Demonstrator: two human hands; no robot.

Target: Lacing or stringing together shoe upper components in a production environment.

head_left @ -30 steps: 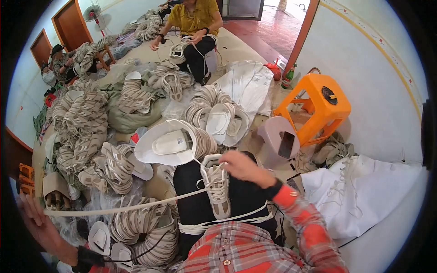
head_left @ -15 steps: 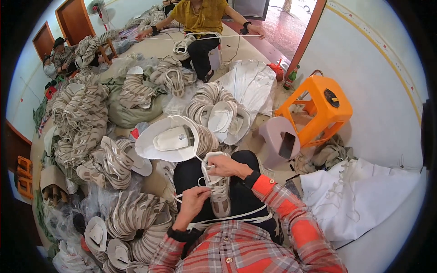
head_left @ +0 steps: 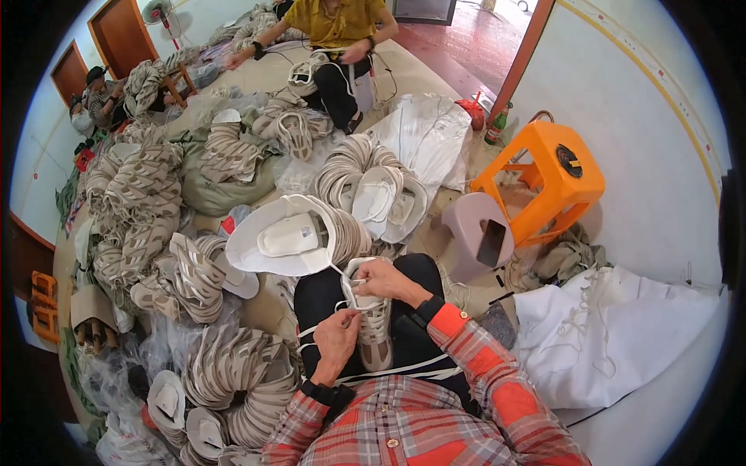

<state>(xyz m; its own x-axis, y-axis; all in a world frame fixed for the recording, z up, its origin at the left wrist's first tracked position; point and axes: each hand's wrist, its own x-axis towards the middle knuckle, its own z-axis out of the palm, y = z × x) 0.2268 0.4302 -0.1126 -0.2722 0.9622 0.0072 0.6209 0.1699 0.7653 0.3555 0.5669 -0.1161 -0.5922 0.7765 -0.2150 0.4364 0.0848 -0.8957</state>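
A beige and white shoe upper (head_left: pixel 376 342) lies across my lap between my thighs, its toe pointing toward me and its front partly laced. My left hand (head_left: pixel 336 342) is closed in a pinch on a white shoelace (head_left: pixel 346 307) at the left edge of the upper. At the upper's far end, my right hand (head_left: pixel 382 279) has its fingertips pressed together over the top eyelets, apparently on the lace; the fingers partly hide it. Loose white lace strands also lie across my thighs and waist.
Beyond my knees stands a curved stack of nested shoe uppers (head_left: pixel 346 233). More stacks (head_left: pixel 233 365) and plastic bags are at left. A mauve stool (head_left: pixel 466 233) with a phone (head_left: pixel 490 242), an orange stool (head_left: pixel 536 179) and white cloth (head_left: pixel 614 334) are at right. A co-worker (head_left: pixel 338 31) sits ahead.
My left hand has moved up and slightly right, closer to my right hand. My right hand has shifted only slightly. The co-worker's outstretched arm on the right has drawn in to the lap.
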